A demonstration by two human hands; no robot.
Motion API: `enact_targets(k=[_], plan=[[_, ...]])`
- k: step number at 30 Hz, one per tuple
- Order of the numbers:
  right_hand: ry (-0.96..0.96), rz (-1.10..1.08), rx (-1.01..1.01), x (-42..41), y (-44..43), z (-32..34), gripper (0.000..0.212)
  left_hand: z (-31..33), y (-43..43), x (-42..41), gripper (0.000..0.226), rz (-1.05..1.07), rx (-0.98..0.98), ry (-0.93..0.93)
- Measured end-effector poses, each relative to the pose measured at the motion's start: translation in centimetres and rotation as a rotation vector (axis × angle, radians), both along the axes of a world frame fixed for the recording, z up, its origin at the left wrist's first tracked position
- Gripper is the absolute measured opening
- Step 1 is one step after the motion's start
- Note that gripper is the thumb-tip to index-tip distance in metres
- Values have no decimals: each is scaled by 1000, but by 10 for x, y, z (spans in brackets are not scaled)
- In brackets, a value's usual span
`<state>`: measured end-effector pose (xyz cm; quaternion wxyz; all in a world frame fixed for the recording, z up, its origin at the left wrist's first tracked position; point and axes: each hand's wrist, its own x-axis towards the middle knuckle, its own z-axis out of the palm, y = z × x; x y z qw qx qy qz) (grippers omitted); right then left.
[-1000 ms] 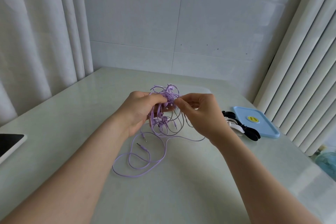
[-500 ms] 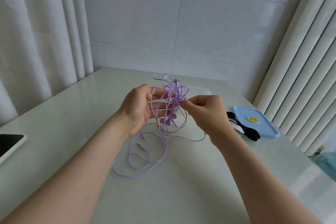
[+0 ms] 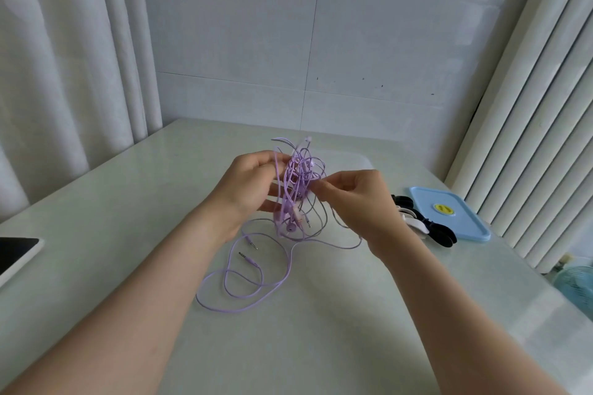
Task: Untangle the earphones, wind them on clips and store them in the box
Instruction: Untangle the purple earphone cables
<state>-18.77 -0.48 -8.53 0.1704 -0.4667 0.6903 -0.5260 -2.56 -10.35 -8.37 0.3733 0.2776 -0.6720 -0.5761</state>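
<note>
While raised over the table [image 3: 128, 228], grips tangled purple earphones [image 3: 301, 170] in left hand [image 3: 247, 189], fingers curled around loops; pinches one strand with right hand [image 3: 359, 202] fingertips.

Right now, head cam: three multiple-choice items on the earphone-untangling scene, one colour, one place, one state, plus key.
1. Colour of the tangled thin earphone cables? A. black B. purple C. white
2. Where are the black and white plastic cable clips? A. on the pale glossy table beside the blue square plastic lid B. atop that lid C. clipped onto the cables
3. State of the tangle? A. lying untouched B. held up by left hand and right hand, loops trailing C. wound up
Key: 1 B, every strand is purple; 2 A, they sit at the lid's left edge; 3 B, both hands grip the bundle.
</note>
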Motion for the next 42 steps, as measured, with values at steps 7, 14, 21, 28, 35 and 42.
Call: enact_targets(k=[7,14,21,28,35,42], plan=[[432,-42,-166,-3,-6,-6,22,3,-4,2,65,-121,178,-51],[416,-109,-151,-6,-12,-11,24,2,-5,5,33,41,84,40],[138,-211,-168,-15,-12,-10,28,-13,-26,12,37,606,-132,39],[-290,-152,-299,-10,-5,1,34,-15,-28,14,27,591,-511,-141],[-514,-119,-323,-5,-4,5,29,-12,-33,4,20,442,159,183],[-664,-191,-317,-5,-5,5,27,-6,-27,-1,22,315,352,218]])
